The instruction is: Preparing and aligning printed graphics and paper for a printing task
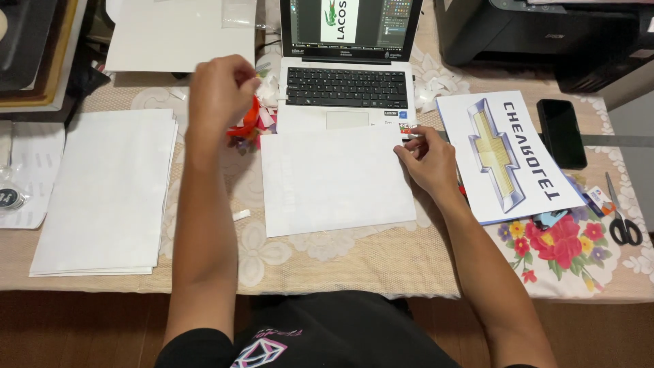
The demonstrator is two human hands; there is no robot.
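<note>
Paper first: one white sheet [337, 180] lies flat in front of me, touching the laptop's [347, 88] near edge. My right hand [429, 160], at three o'clock of the sheet, pinches its far corner with curled fingers. My left hand [219, 88], at eleven o'clock, is closed around something small; I cannot tell what. I think the work is early. I count one paper stack [109, 194] at nine o'clock, one printed emblem sheet [507, 157], one phone [561, 133], one pair of scissors [621, 218], one printer [538, 34].

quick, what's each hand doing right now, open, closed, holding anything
Left hand: closed, fingers pinched above an orange object; whether it grips it cannot be told.
Right hand: fingers curled at the right edge of the white sheet, touching it.
</note>
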